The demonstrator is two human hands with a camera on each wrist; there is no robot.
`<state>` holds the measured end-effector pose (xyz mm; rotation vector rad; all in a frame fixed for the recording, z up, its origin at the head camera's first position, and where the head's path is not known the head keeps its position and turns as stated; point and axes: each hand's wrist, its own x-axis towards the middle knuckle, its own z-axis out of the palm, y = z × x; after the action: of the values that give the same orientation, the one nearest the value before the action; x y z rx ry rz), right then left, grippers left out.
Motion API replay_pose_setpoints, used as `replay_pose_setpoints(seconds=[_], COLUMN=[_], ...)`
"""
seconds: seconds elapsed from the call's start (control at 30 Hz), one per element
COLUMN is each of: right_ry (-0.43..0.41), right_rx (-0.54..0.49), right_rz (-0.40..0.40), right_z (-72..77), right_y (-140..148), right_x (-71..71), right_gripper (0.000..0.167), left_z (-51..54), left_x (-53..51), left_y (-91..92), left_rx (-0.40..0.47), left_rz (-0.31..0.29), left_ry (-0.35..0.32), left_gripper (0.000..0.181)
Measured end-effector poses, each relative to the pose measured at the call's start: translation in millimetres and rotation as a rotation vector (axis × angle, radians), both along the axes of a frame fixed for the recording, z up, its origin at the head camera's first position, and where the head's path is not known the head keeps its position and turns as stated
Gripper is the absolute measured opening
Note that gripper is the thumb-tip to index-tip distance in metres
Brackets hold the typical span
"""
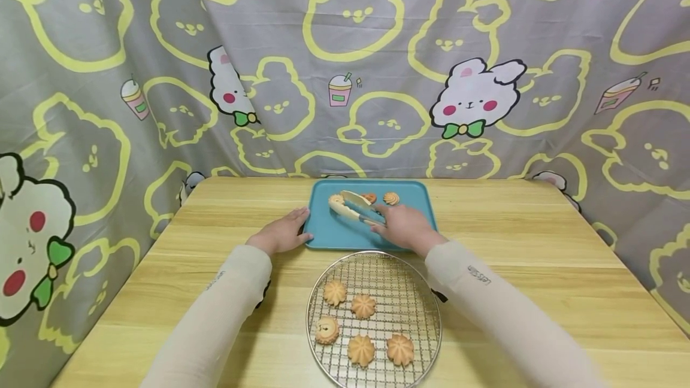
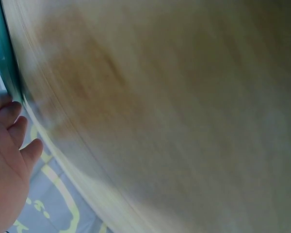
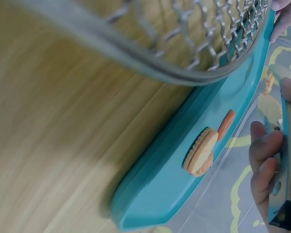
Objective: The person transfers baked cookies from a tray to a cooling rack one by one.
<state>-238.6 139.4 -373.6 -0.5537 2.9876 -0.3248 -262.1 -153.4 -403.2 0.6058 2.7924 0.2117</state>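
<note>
Sleeve [image 1: 507,301] reads "Let's Slim"! Right hand [image 1: 406,227] grips tongs [image 1: 347,212] round a cookie [image 1: 336,200]; left hand [image 1: 281,232], fingers outstretched, at tray [image 1: 345,239] edge; tabletop [image 1: 501,220] either side.

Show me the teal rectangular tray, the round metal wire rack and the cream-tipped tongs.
Teal rectangular tray [image 1: 345,236]: head view, bare floor.
Round metal wire rack [image 1: 380,326]: head view, mid mesh.
Cream-tipped tongs [image 1: 347,212]: head view, nearer cream tip.

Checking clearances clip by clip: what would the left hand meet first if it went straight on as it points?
The tray, at its left rim; the left hand seems against it, though contact is unsure.
</note>
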Motion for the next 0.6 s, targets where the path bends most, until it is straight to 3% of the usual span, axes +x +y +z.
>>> replay_pose_setpoints(seconds=[0.6], right_ry=[0.136], right_rx=[-0.026], right_rz=[0.139], right_z=[-0.4], right_y=[34], right_x=[19.9], right_gripper=[0.066], left_z=[-2.1], left_x=[0.3], left_y=[-0.9], left_rx=[0.001], left_rz=[-0.011], left_ry=[0.012], left_gripper=[0.073])
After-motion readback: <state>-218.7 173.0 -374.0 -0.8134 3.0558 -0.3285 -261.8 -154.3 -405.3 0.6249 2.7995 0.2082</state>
